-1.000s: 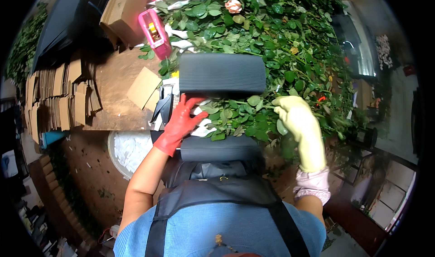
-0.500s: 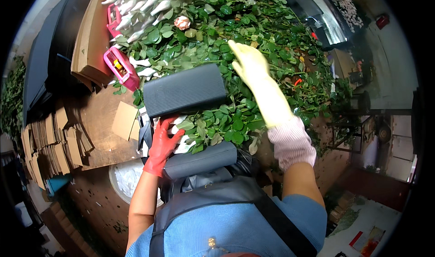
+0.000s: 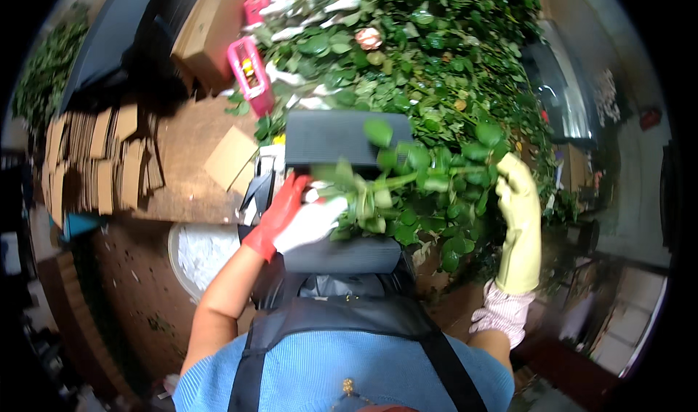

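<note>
My right hand, in a pale yellow rubber glove, closes on the stem end of a leafy rose stem. The stem slants leftward over the work spot, toward a blurred white-sleeved flower head. My left hand, in a red glove, lies beside that head with its visible fingers stretched out; the white sleeve hides part of it. More leafy stems lie beneath, between a dark ribbed pad behind and a second ribbed pad nearest my body.
A large heap of leafy rose stems covers the far table. Pink tape dispensers stand left of it. Stacked cardboard pieces and a loose cardboard sheet lie on the left. A bucket of white scraps sits below the table edge.
My right hand has moved from over the heap to the right and nearer, and now holds a rose stem. A white-sleeved head now lies by my left hand. The view has shifted.
</note>
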Action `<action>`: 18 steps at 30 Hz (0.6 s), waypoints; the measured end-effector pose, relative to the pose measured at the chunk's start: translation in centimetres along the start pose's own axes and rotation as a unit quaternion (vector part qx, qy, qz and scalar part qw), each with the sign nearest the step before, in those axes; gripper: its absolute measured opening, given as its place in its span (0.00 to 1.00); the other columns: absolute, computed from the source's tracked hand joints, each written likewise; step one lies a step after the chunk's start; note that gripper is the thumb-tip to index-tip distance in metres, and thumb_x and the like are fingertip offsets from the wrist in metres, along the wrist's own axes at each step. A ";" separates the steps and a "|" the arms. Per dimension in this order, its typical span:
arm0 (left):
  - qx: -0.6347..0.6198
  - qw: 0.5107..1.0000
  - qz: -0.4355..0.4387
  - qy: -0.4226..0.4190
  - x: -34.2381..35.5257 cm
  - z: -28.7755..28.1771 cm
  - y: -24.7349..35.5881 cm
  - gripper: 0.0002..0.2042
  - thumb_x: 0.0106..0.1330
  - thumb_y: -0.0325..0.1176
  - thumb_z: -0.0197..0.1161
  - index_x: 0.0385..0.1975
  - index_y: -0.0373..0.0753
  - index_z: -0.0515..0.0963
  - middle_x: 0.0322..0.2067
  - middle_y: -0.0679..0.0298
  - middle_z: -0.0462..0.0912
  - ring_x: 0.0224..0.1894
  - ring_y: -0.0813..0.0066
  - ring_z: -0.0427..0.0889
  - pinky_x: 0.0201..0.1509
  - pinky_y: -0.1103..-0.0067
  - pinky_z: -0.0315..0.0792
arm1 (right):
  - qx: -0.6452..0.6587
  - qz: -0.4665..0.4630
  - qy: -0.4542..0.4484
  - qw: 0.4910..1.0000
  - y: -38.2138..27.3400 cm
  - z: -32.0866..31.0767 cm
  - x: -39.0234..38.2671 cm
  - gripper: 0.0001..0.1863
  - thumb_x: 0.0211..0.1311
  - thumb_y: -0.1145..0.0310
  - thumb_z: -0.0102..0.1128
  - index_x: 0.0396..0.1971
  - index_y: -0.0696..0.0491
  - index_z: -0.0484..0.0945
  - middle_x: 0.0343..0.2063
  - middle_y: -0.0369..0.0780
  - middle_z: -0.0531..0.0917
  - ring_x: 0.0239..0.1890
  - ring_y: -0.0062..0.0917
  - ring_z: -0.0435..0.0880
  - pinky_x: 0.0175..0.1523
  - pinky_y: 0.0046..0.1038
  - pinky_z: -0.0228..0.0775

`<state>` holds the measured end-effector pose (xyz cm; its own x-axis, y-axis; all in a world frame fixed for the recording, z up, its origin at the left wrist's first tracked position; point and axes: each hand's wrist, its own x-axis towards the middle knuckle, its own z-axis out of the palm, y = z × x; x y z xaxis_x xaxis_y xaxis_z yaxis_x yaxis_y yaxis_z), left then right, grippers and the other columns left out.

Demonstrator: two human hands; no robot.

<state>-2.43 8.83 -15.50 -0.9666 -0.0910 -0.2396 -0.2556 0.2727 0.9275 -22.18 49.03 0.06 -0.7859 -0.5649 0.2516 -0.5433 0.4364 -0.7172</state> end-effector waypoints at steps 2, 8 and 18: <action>0.048 0.991 0.118 0.032 0.0 0.1 -0.4 0.26 0.68 0.43 0.72 0.61 0.36 0.76 0.59 0.44 0.75 0.58 0.46 0.79 0.62 0.63 0.75 | 0.021 0.204 0.018 0.979 1.4 3.8 -2.9 0.24 0.64 0.87 0.50 0.54 0.54 0.86 0.52 0.32 0.85 0.47 0.12 0.79 0.48 0.17 0.68; 0.057 0.998 0.037 0.011 -0.3 0.0 -0.3 0.26 0.66 0.39 0.73 0.62 0.37 0.76 0.57 0.48 0.75 0.58 0.50 0.80 0.62 0.65 0.75 | 0.292 0.457 0.138 0.829 4.8 8.4 -3.4 0.24 0.67 0.70 0.68 0.62 0.58 0.77 0.58 0.36 0.83 0.57 0.21 0.80 0.62 0.22 0.69; 0.060 0.994 0.071 0.053 -0.1 0.0 0.9 0.23 0.65 0.44 0.71 0.55 0.38 0.81 0.50 0.46 0.82 0.55 0.43 0.81 0.60 0.59 0.75 | -0.246 0.049 -0.329 0.910 -13.1 15.5 3.1 0.24 0.77 0.51 0.56 0.64 0.48 0.78 0.40 0.45 0.91 0.45 0.42 0.90 0.53 0.41 0.81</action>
<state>-2.60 9.03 -14.65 -0.9875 -0.1413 -0.0706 -0.1224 0.4026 0.9072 -12.93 30.71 0.14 -0.5784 -0.7326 -0.3589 -0.6735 0.6770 -0.2966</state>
